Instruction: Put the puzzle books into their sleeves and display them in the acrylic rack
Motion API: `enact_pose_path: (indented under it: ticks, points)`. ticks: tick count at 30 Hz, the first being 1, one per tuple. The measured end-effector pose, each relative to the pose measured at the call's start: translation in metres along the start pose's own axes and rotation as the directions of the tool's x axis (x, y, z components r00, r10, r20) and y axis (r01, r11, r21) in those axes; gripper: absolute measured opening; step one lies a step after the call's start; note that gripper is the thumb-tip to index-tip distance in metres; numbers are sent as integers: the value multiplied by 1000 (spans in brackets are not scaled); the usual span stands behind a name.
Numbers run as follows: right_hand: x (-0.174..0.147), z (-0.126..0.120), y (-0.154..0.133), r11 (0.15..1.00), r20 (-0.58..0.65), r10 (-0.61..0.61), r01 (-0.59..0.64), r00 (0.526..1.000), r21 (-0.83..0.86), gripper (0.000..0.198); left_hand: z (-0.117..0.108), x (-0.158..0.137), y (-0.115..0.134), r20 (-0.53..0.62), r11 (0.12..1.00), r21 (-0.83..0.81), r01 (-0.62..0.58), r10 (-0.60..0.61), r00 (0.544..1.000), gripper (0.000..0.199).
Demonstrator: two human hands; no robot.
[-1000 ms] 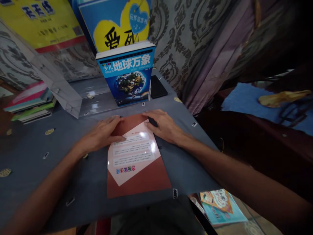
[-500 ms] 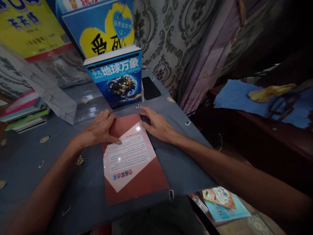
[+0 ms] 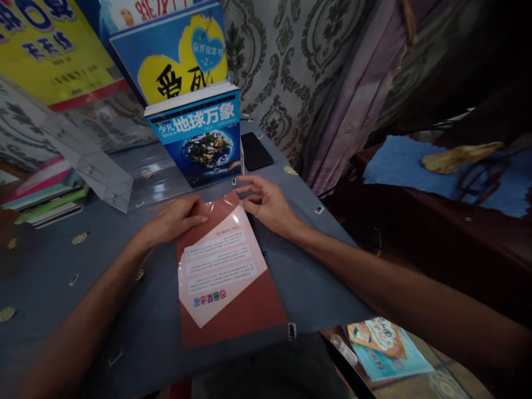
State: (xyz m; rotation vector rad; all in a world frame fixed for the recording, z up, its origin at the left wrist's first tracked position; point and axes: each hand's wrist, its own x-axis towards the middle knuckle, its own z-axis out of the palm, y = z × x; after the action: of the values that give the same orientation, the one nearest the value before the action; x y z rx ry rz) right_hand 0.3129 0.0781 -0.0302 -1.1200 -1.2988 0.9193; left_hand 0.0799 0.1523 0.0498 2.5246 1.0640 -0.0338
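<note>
A thin booklet [image 3: 245, 310] with a reddish-brown cover and a pale printed panel lies on the grey tabletop. Its print is upside down to me, and its far edge is slightly bowed up. At the far left corner my left hand [image 3: 177, 219] is closed on the edge, thumb on the cover and fingertips partly hidden. My right hand [image 3: 268, 205] pinches the far right corner between thumb and fingers. Just beyond the hands, a thick blue book [image 3: 203, 138] with an earth picture stands upright.
Behind it stands a blue-and-yellow picture book [image 3: 166, 55]. A clear acrylic stand [image 3: 103, 177] and stacked books [image 3: 54, 194] are at left. A black phone [image 3: 256, 151] lies near the patterned curtain [image 3: 286, 61]. Below the table's right edge are books [image 3: 386, 349]; a blue cloth [image 3: 399, 160] is at far right.
My left hand has shifted slightly back, its thumb drawing toward the booklet's far edge. That edge now bows upward. My right fingers have curled more at the corner.
</note>
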Motion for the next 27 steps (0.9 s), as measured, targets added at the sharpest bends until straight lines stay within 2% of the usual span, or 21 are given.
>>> enact_pose_path:
  ticks: [5, 9, 12, 17, 22, 27]
  points:
    - [-1, 3, -5, 999, -21, -38, 38, 999, 4, 37, 0, 5, 0, 42, 999, 51, 9, -11, 999, 28]
    - [4, -3, -2, 996, -39, -37, 40, 999, 85, 39, -4, 17, -12, -13, 999, 45, 0, 1, 1000, 34]
    - [8, -7, 5, 991, -48, 3, 3, 999, 134, 38, -2, 21, -9, -37, 993, 116, -32, 37, 999, 35]
    - [9, -9, 16, 991, -86, 86, -76, 993, 114, 37, 20, 8, 24, -104, 942, 330, -66, 106, 989, 44]
    - [7, -7, 14, 996, -81, 61, -55, 995, 76, 36, 50, 6, 37, -84, 937, 257, -234, 263, 961, 51]
    - [5, -6, 10, 999, -79, 20, -18, 997, 30, 37, 61, 15, 31, -114, 929, 235, -285, 318, 941, 50]
